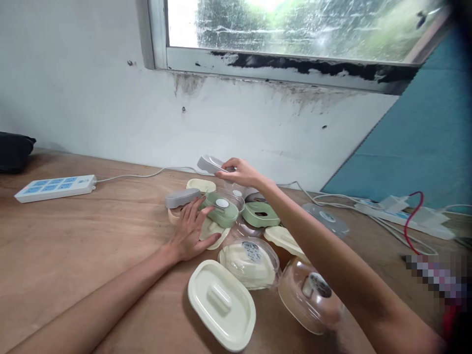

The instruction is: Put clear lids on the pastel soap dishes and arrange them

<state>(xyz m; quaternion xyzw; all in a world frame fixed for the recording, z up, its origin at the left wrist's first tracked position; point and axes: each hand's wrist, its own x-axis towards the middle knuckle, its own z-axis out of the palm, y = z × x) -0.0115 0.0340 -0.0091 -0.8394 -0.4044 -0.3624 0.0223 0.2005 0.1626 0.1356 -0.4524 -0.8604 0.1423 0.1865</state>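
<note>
Wall (92, 98), off-white and stained, takes up most of the upper frame; wooden surface (92, 236) spans the lower frame. Window (313, 29) at upper centre to upper right. Blue panel (424, 128) along the right edge.

White power strip (55, 188) lies left of centre, its cable running along the wall. Cream lid (221, 305), ridge handle up, lies flat at lower centre. Clear domed cover (295, 300) sits to its right, dark round label on top.

Left hand (191, 228), near centre: fingers spread apart, resting over the cluster of lids and containers; index finger at the green container (224, 214), thumb over a pale lid (212, 241). Firmness of contact: cannot tell.

Right hand (239, 172), above and right of the left: thumb and fingers clamped on the near end of a grey piece (209, 164), tilted, close to the wall at centre frame.

Smallest noted: white round label (221, 203) on the green container.
</note>
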